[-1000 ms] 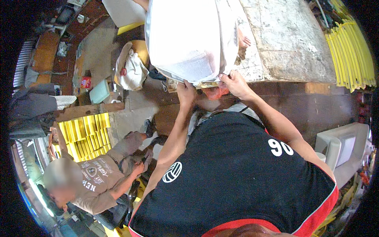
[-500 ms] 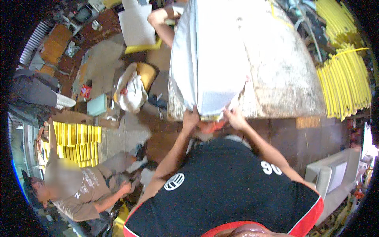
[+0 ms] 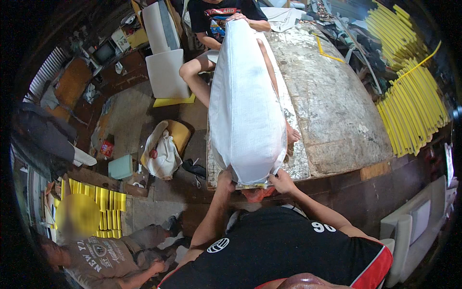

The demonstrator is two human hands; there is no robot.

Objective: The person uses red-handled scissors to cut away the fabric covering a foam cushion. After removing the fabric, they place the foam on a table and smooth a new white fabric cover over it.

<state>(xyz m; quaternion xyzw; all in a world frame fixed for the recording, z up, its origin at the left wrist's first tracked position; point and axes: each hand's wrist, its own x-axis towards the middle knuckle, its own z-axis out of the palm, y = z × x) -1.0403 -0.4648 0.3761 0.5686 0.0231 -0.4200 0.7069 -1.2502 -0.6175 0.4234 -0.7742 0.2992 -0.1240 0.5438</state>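
A long white fabric-covered cushion (image 3: 252, 106) lies lengthwise on a worn worktable (image 3: 337, 111), its near end toward me. My left hand (image 3: 226, 181) is closed on the cover's edge at the near left corner. At the near right corner, my right hand (image 3: 283, 182) pinches the cover's edge between thumb and fingers. Between my hands, a bit of yellowish filling shows at the cover's lower edge, and a red-orange piece of material (image 3: 258, 194) hangs just below. Another person's hand (image 3: 237, 17) rests on the cushion's far end.
That person sits at the table's far end, a bare foot (image 3: 292, 135) right of the cushion. Stacked yellow foam strips (image 3: 414, 108) stand on the right. A chair seat with white cloth (image 3: 163, 154) is on the left floor; another person (image 3: 106, 260) sits at lower left.
My view has tilted up, so the person at the far end now shows. The cushion's near end looks fuller and rounder. Both my hands still hold the cover's edge.
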